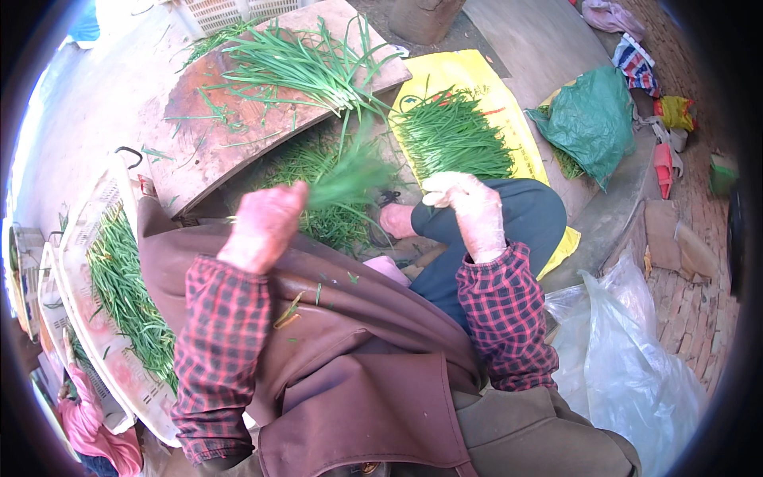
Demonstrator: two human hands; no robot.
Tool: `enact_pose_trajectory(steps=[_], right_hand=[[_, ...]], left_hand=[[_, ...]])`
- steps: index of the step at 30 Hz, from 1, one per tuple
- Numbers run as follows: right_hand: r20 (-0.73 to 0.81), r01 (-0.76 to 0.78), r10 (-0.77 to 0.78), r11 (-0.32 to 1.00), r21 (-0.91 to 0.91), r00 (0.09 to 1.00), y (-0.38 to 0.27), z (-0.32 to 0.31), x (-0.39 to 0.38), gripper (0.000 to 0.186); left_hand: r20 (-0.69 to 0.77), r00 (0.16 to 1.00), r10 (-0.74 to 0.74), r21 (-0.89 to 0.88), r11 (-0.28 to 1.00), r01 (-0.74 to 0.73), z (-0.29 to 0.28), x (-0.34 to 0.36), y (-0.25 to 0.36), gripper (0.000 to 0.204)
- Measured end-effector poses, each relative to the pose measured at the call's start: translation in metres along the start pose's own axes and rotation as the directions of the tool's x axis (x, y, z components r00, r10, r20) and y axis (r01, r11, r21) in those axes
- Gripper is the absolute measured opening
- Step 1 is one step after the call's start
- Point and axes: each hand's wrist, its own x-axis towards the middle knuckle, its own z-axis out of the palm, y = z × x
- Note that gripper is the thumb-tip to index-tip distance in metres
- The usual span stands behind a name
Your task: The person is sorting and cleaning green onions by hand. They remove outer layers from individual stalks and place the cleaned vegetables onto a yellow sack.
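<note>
My left hand (266,225) is closed around the lower ends of a bunch of green chives (350,176), whose leaves fan out to the right, smeared by motion. My right hand (469,208) is held over my right knee with its fingers curled in. Pale covers seem to sit on its fingertips; whether anything lies between them is hidden. Just beyond that hand, a neat pile of chives (453,137) lies on a yellow sack (520,151). Loose leaves and trimmings (334,226) heap on the ground between my legs, below the bunch.
A low wooden board (199,151) carries more chives (310,67) ahead of me. White plastic baskets (83,314) with chives stand at left, near another person's pink sleeve (83,413). A green plastic bag (592,119) and clear plastic sheeting (620,358) lie at right. A brown apron (358,318) covers my lap.
</note>
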Motion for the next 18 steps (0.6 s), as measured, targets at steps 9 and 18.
enact_pose_trajectory(steps=[9,18], right_hand=[[0.307,-0.038,-0.013,0.987,0.157,0.952,-0.033,0.027,-0.005,0.021],[0.785,-0.531,-0.186,0.643,0.552,0.591,-0.045,0.17,-0.037,0.055]], left_hand=[[-0.291,0.846,-0.447,-0.655,0.738,0.165,-0.048,-0.077,-0.015,0.025],[-0.505,0.8,-0.323,0.15,0.88,0.45,-0.027,-0.099,0.039,0.052]])
